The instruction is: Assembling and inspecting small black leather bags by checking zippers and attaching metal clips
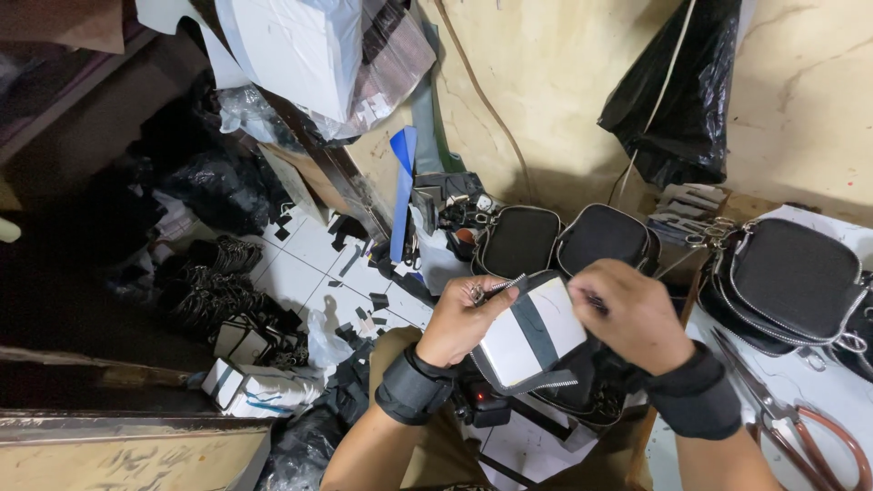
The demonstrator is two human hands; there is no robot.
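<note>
The left hand (464,320) pinches a zipper pull (480,291) on the half-made pouch (532,332) (white lining outward), held above the lap; the right hand (637,314) grips its other edge, near scissors (800,423).

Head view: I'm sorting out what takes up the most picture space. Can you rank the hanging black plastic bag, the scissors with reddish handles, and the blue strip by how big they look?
Largest to smallest:
1. Black plastic bag, hanging on the wall.
2. Scissors, though nearness to the camera enlarges them and the frame edge cuts them off.
3. Blue strip, long but narrow.
</note>
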